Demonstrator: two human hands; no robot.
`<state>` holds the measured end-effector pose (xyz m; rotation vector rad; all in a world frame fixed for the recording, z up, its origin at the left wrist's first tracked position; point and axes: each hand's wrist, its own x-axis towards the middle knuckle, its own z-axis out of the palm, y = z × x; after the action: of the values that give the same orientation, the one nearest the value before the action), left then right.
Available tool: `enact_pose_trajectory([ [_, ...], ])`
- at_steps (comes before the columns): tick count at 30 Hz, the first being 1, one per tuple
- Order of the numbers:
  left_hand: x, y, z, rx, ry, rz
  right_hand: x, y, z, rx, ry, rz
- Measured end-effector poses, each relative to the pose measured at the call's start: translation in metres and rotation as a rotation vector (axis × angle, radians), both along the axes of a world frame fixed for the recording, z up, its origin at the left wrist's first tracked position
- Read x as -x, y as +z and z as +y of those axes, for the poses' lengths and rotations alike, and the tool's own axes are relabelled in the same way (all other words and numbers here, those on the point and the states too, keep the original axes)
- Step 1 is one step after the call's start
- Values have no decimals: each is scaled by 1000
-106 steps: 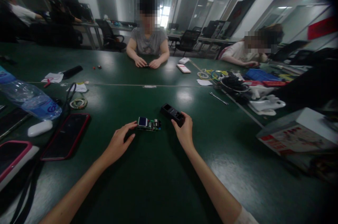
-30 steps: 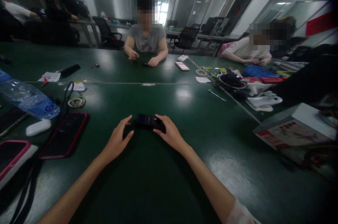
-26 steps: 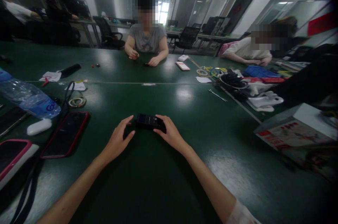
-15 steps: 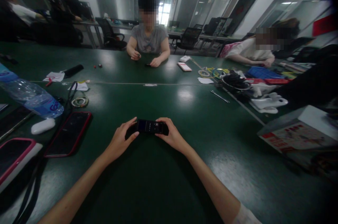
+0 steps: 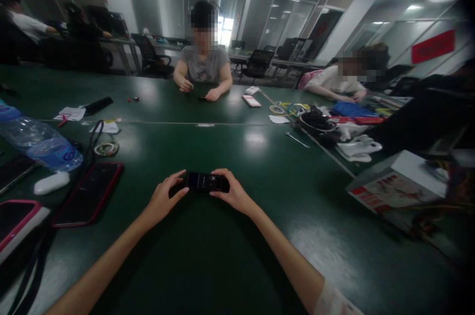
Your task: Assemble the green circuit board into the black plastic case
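Observation:
A small black device (image 5: pixel 202 182) with a lit screen lies sideways between my two hands, over the green table (image 5: pixel 208 255). My left hand (image 5: pixel 165 196) pinches its left end between thumb and fingers. At the other end, my right hand (image 5: pixel 232 191) grips it in the same way, thumb at the near edge and fingers at the far edge. White marks show on the dark screen; they are too small to read.
On the left are a water bottle (image 5: pixel 40 139), a red-edged phone (image 5: pixel 89 193) and a white case (image 5: pixel 51 183). A wrench (image 5: pixel 297 140), cables (image 5: pixel 317 119) and a box (image 5: pixel 397 183) are on the right. A person in grey (image 5: pixel 203 65) sits opposite.
The whole view has shifted a little, so the table items appear farther left and slightly lower. Both hands keep their hold on the device.

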<state>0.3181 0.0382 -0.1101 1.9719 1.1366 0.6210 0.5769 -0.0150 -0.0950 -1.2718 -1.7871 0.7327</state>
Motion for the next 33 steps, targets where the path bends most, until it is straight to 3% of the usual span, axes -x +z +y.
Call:
enact_pose_trajectory([
  [8,-3,5,26,106,-104,-26,1,-6,13,7,15,49],
  [14,-18,10,50,67,-154,-15,-1,-9,29,-3,-24,68],
  [22,-19,8,50,-5,-137,18,-10,4,38,158,67,123],
  [26,-22,6,48,-18,-58,45,-8,0,45,135,38,118],
  [33,-22,2,50,-5,-70,50,-6,-2,45,98,-10,78],
])
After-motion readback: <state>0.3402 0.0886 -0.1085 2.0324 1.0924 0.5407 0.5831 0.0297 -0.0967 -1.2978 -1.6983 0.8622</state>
